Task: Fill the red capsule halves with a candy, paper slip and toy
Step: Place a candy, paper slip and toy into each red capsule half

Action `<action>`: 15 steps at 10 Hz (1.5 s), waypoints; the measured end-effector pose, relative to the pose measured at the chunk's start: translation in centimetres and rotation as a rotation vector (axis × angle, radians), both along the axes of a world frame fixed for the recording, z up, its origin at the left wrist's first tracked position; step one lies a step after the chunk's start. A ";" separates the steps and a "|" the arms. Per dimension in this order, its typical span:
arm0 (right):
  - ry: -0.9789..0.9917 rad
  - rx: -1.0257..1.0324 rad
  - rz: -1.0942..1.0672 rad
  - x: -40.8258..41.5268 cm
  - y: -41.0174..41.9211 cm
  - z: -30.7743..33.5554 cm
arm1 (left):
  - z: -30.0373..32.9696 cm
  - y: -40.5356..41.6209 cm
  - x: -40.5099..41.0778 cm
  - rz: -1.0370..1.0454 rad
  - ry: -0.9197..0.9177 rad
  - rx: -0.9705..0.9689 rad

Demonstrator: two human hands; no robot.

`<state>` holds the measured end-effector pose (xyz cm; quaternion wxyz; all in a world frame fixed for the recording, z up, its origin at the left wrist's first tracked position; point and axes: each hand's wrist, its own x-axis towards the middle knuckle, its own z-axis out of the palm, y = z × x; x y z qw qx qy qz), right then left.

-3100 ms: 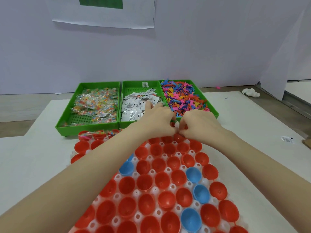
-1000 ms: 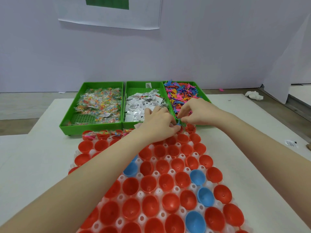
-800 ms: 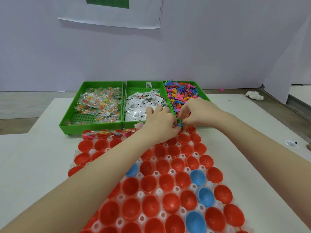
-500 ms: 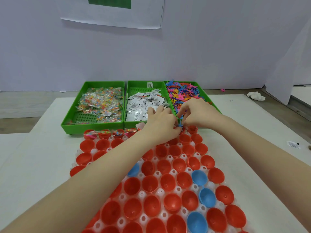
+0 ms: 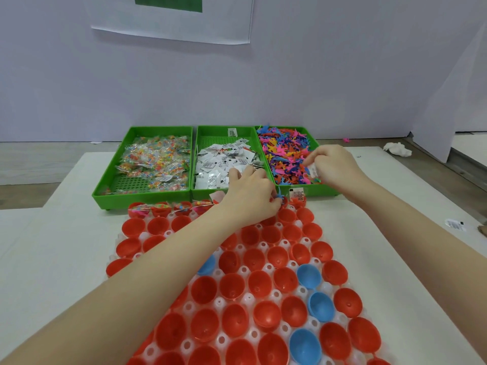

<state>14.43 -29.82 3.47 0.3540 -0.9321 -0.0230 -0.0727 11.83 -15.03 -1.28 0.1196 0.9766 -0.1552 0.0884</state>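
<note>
Nearest us, the white holder tray (image 5: 220, 302) on the desk (image 5: 52, 259) carries rows of open red capsule halves (image 5: 233, 285), with a few blue halves (image 5: 308, 276) mixed in; every red half from the near edge up to the second-farthest row looks empty. We judge the task barely begun: only the farthest row shows contents, with candy packets (image 5: 181, 206) sitting in its left-hand cups and a printed paper slip (image 5: 297, 194) standing in a cup at its right end. The many rows nearer us remain to be filled. At that far row the left hand (image 5: 250, 198) rests knuckles-up over the cups, fingers curled, pinching what looks like a small blue toy (image 5: 279, 195) at its fingertips; we cannot tell which cup it is over. Beyond it the right hand (image 5: 332, 165) hovers over the near right part of the toy bin (image 5: 322, 191), fingers curled round a small white slip-like item (image 5: 312, 171); what else it holds, if anything, is hidden. Farthest, three green bins stand side by side touching: the candy bin (image 5: 105, 189) on the left, the slip bin (image 5: 208, 191) in the middle, the toy bin on the right, all well stocked.
</note>
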 end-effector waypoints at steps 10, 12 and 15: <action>0.060 -0.206 0.077 2.0 -2.0 -7.3 | -0.1 -0.1 -0.8 -0.023 -0.012 -0.009; 0.006 -0.127 0.012 1.6 -1.9 -8.2 | -0.2 0.0 -1.0 -0.025 -0.008 -0.027; 0.018 0.232 0.217 1.5 -2.1 -8.4 | -0.2 0.0 -1.0 -0.024 0.002 -0.030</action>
